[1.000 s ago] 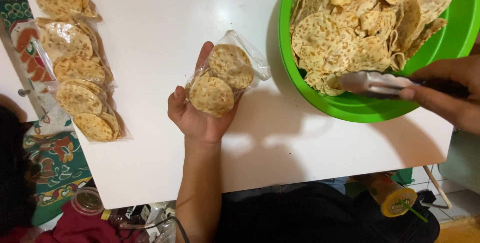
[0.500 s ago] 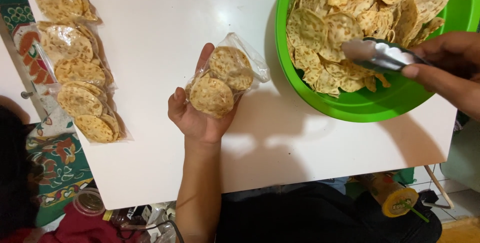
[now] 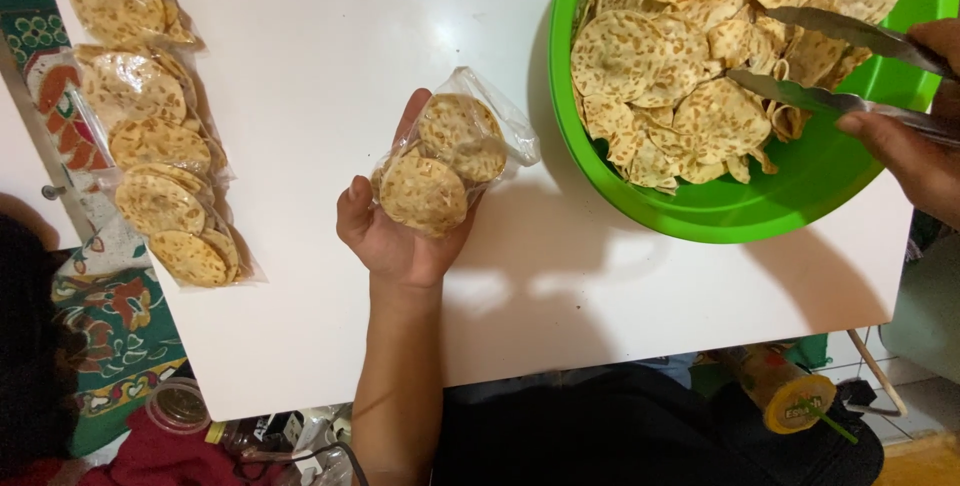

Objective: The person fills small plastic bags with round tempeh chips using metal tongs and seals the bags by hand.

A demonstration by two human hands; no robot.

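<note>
Tongs [image 3: 850, 66] now spread wider over crackers [image 3: 700, 96]; right hand [image 3: 915, 136] seemingly grips them; left hand [image 3: 400, 231] cups bag [image 3: 450, 151].

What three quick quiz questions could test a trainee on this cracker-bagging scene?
1. True or false: the left hand holds a clear bag of crackers above the white table.
2. What tool does the right hand hold over the green bowl?
3. Where do the filled bags lie: A) in the bowl, B) along the table's left edge, C) on the floor?

Key: 1 true; 2 metal tongs, open; 3 B.
</note>
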